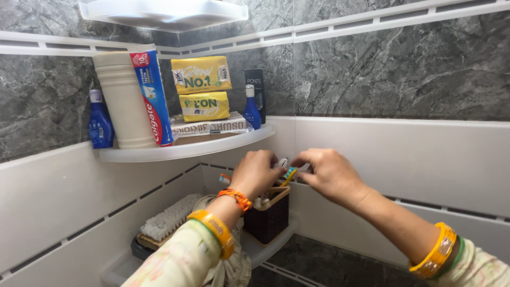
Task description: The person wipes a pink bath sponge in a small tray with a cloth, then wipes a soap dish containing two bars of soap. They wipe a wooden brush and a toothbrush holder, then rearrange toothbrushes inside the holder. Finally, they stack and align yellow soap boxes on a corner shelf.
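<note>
Both hands meet over the dark woven basket on the lower corner shelf; the left hand is curled over the basket's mouth, its fingers folded down and hidden from where I stand, so I cannot tell just what they press on; the right hand comes in from the other side, thumb and forefinger pinched on the tip of a toothbrush with a yellow and teal handle, which stands tilted in the basket, touching its rim. A second brush with an orange end pokes out to the left of the left hand.

As for progress, I judge it midway at best: the toothbrush is gripped but neither clear of the basket nor settled deep in it; the pictures do not tell which way it is headed.

Beside the basket lies a scrubbing brush, bristles up, on the same shelf. On the upper shelf everything stands untouched: a cream ribbed container with a toothpaste box leaning against it, a blue bottle at the far left, two yellow soap packs stacked on flat boxes, a smaller blue bottle and a dark carton behind it; grey marbled tiles back the corner.
</note>
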